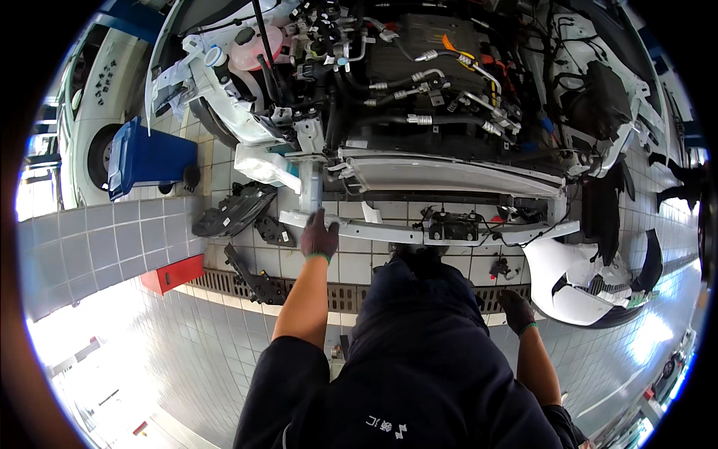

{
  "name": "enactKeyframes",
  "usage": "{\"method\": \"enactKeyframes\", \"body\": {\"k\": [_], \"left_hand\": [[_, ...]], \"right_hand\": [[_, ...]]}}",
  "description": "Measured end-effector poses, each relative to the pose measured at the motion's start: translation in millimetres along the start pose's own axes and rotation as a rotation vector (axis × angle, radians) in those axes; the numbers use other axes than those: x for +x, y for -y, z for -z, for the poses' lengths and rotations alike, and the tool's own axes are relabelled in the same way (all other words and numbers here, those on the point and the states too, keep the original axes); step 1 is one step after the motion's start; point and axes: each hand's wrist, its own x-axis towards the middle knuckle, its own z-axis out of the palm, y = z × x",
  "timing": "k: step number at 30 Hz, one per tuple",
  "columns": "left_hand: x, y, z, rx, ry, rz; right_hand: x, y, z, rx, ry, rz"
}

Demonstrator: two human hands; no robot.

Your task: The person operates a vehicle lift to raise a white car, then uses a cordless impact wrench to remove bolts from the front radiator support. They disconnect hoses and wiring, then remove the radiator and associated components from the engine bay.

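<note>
My left hand [320,236], in a dark glove with a green cuff, is at the left end of the silver bumper beam [389,232]. Its fingers reach over the beam and look closed on it, below an upright metal bracket [311,187]. Low at my right side hangs my right hand [517,311], gloved the same way, fingers loosely stretched and nothing visible in them. The beam runs across the front of a car whose engine bay [426,60] is exposed. Behind the beam sits a radiator [456,178]. A black module [453,226] with wiring is on the beam.
A detached white bumper cover [572,288] lies on the floor at right. To the left are a removed headlight [235,211], a black bracket [254,278], a red box [173,274] and a blue bin [153,159]. A floor drain grate [344,298] runs underfoot.
</note>
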Motion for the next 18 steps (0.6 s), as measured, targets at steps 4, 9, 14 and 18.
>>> {"method": "enactKeyframes", "body": {"k": [4, 9, 14, 18], "left_hand": [[-43.1, 31.2, -16.3, -0.019, 0.074, 0.123], [-30.2, 39.1, -21.1, -0.032, -0.032, 0.227], [16.1, 44.1, -6.9, -0.044, -0.087, 0.344], [62.3, 56.2, -12.5, -0.121, -0.115, 0.442]], "right_hand": [[22.0, -27.6, 15.7, -0.07, 0.075, 0.061], [48.4, -46.6, 45.3, -0.046, 0.091, -0.069], [75.4, 1.0, 77.0, -0.05, 0.047, -0.064], [98.4, 75.0, 93.3, -0.086, 0.033, -0.019]]}}
